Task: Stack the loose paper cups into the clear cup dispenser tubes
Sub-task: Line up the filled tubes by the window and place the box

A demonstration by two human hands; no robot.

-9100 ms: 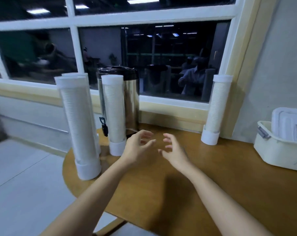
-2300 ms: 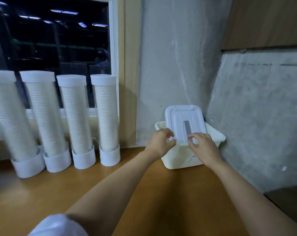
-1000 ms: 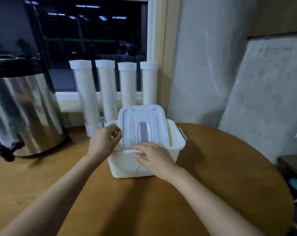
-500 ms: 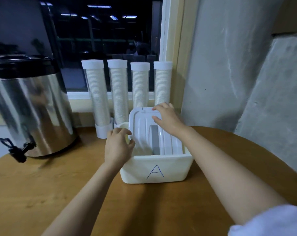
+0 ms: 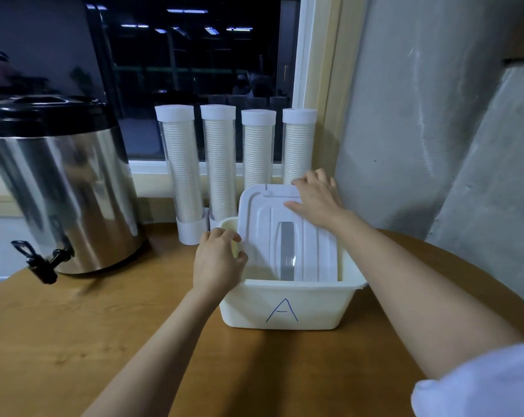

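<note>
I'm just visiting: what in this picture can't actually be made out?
Head view throughout.
1. Inside of the bin: the tilted lid covers it, so what it holds cannot be told.
2. Bases of the two right dispenser tubes: behind the lid and right hand.
3. Left hand fingertips: curled at the bin's rim; what they hold is unclear.
4. Urn: left side cut off by the frame edge.
</note>
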